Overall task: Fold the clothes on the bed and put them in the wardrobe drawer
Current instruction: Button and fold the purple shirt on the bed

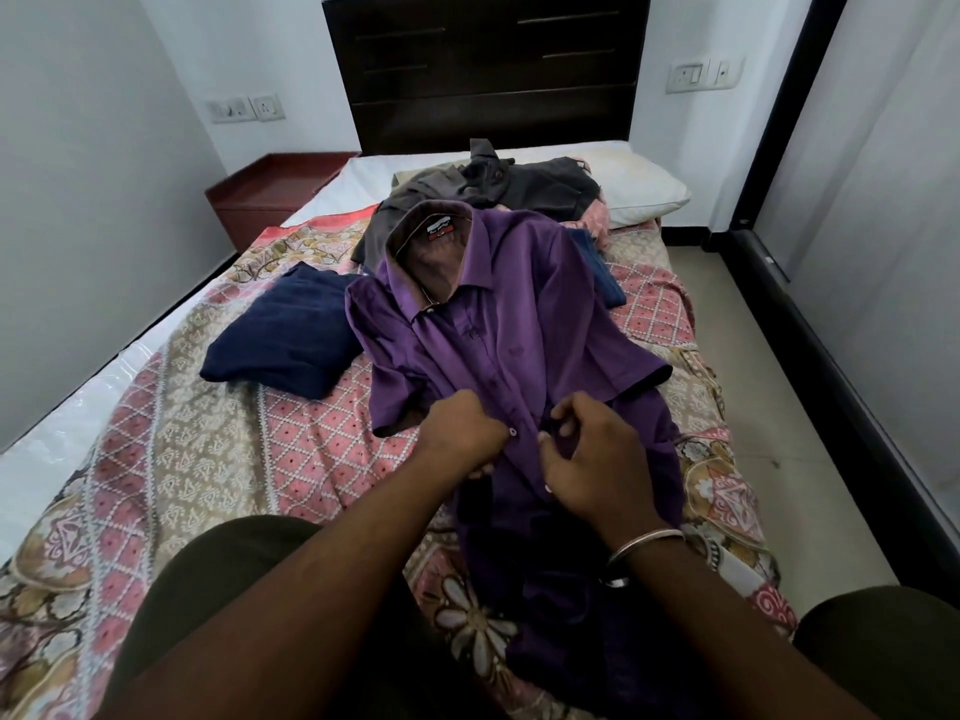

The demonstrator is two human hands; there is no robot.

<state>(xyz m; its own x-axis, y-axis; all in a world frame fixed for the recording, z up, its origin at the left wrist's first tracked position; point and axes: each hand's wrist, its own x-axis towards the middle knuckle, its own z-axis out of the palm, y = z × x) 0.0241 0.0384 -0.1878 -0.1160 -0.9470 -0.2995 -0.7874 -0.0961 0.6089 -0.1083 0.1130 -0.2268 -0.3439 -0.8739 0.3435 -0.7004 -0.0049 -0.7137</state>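
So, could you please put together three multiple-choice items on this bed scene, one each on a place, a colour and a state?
1. Where does the folded navy garment lie relative to the purple shirt?
A. On the pillow
B. On the bedspread, to the shirt's left in the picture
C. On the floor

2. What colour is the shirt under the hands?
A. Purple
B. White
C. Green

3. What are the hands doing?
A. Both hang idle
B. Both lie flat on the pillow
C. Both grip the shirt's front at the button strip

Answers:
1 B, since the navy piece sits on the patterned bedspread beside the shirt.
2 A, as the spread-out fabric is plainly purple.
3 C, as the left hand and right hand curl on the cloth either side of a button.
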